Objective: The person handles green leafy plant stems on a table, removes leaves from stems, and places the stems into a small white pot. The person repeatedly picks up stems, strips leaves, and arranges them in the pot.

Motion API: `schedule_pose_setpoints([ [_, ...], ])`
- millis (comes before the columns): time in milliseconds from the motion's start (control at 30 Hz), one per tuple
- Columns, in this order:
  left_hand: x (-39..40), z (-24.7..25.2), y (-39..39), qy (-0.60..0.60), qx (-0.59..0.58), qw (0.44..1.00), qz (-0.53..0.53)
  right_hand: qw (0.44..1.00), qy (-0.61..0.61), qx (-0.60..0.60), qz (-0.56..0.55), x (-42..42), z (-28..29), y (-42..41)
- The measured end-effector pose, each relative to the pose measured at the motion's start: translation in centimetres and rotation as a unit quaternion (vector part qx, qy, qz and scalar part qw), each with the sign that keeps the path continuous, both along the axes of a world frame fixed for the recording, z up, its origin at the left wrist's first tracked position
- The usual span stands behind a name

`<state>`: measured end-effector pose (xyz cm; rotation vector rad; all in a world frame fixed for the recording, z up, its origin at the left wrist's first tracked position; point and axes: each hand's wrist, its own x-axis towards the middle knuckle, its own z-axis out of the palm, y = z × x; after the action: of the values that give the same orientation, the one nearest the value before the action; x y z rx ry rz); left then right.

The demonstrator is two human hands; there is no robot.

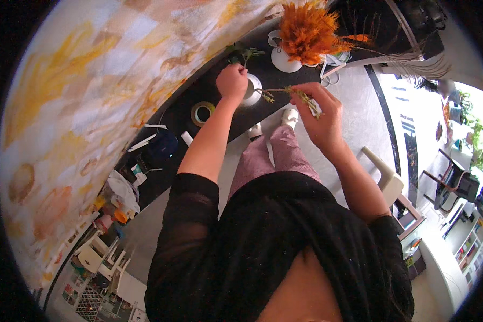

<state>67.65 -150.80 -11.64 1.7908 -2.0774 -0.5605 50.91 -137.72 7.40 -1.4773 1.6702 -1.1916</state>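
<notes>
My left hand [231,82] is closed beside a round white vase [252,91]. A dark green leafy sprig [247,54] rises from its fingers. Where that stem's lower end goes is hidden by the hand. Between the thumb and fingers of my right hand [320,110] is a thin brownish twig with small yellow-green leaves [281,90]. The twig reaches left, and its far end overlaps the vase's right side in view; whether it touches cannot be told.
Behind the vase, a white pitcher [285,60] holds orange feathery plumes [310,32]. A tape roll [202,114] lies on the black tabletop [177,108]. A painted cloth [84,80] borders the table at left. A cream chair [382,179] stands at right.
</notes>
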Motion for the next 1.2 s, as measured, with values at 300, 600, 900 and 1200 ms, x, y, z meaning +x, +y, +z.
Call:
schedule_pose_setpoints([
  [300, 4.4, 2.4, -0.5, 0.113, -0.002, 0.993, 0.028, 0.999, 0.028, -0.022, 0.018, 2.0, -4.5, -4.2],
  [600, 5.0, 4.4, 0.8, 0.159, -0.035, 0.986, 0.02, 0.988, 0.131, 0.014, 0.079, 4.7, -11.6, -7.6],
  [900, 5.2, 4.1, 1.3, 0.197, -0.021, 0.98, 0.009, 0.94, 0.308, -0.002, 0.15, 5.7, -19.1, -9.2],
  [1200, 5.2, 2.0, 1.7, 0.187, -0.035, 0.982, 0.001, 0.958, 0.238, 0.004, 0.163, 5.2, -18.4, -10.0],
])
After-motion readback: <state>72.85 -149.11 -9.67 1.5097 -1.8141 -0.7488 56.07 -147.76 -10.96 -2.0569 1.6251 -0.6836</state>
